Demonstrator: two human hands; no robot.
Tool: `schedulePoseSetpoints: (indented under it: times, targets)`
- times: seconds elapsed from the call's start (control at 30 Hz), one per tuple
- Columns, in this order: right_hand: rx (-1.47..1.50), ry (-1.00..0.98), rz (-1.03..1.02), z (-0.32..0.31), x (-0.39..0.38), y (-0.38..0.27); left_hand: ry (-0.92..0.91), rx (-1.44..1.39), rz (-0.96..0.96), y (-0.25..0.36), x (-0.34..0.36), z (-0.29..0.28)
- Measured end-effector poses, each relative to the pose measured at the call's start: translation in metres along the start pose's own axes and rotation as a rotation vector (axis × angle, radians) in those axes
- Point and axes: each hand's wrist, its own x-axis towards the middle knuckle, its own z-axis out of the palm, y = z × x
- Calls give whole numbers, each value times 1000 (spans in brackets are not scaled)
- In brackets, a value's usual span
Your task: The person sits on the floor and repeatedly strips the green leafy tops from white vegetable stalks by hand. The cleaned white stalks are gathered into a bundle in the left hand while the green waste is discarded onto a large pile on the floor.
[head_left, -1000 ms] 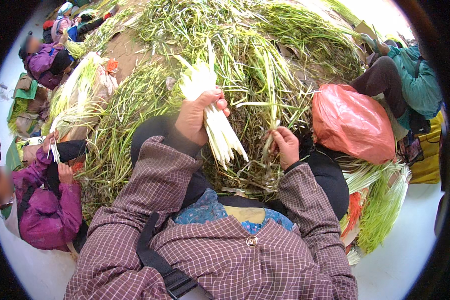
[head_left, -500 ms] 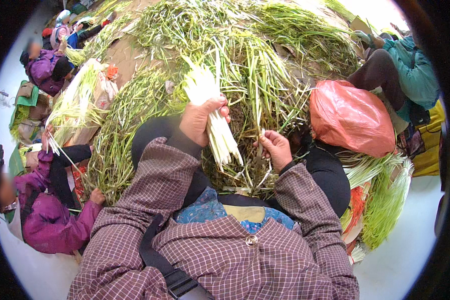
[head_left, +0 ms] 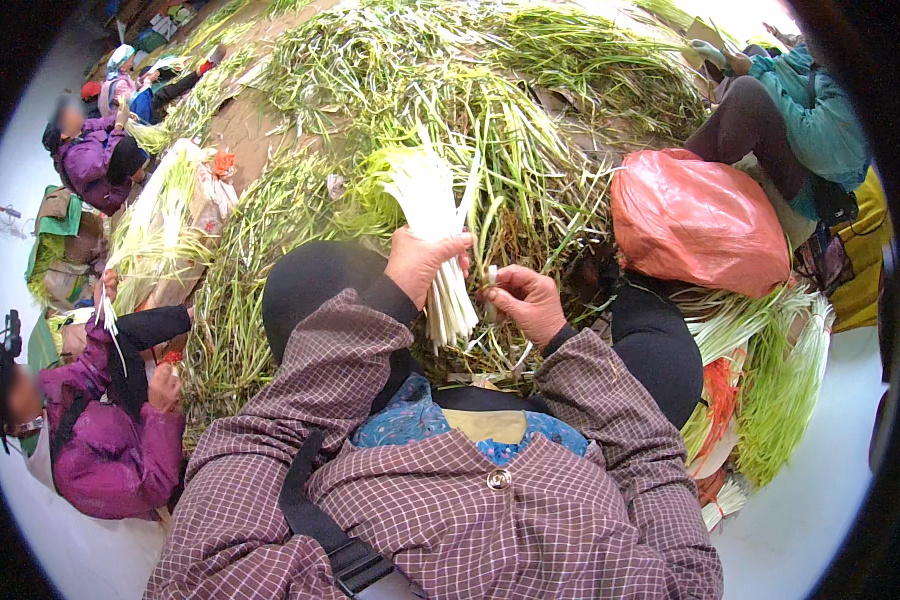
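head view shows the left hand [head_left: 422,262] closed around a thick bundle of pale white and green chive stalks [head_left: 432,240], held upright above the lap. the right hand [head_left: 528,302], which was out at the heap a second ago, has come in beside the bundle and pinches one thin green stalk [head_left: 486,262], so another stem seems ready to join. behind lie the big green heap of loose stalks [head_left: 450,90] and an orange plastic bag [head_left: 698,222].
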Motion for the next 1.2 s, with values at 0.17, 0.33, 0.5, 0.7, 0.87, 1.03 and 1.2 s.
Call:
schedulePoseSetpoints:
  times: [0.17, 0.33, 0.5, 0.7, 0.87, 1.03, 1.2]
  targets:
    - [-90, 32, 52, 5, -1, 0, 57, -9, 17, -2, -2, 6]
    - [-40, 100, 46, 19, 16, -16, 36, 19, 91, -9, -6, 11]
    - [117, 198, 53, 17, 18, -9, 83, -26, 120, -9, -7, 10]
    - [-333, 159, 269, -22, 6, 24, 77, -147, 177, 3, 5, -8]
    - [-868, 103, 310, -74, 1, 56, 111, -148, 195, 32, -3, -9]
    - [-1179, 10, 583, -107, -8, 65, 83, -205, 207, 57, 3, -31]
    - [-1519, 7, 918, -158, -12, 116, -60, -305, 203, 77, 1, -50]
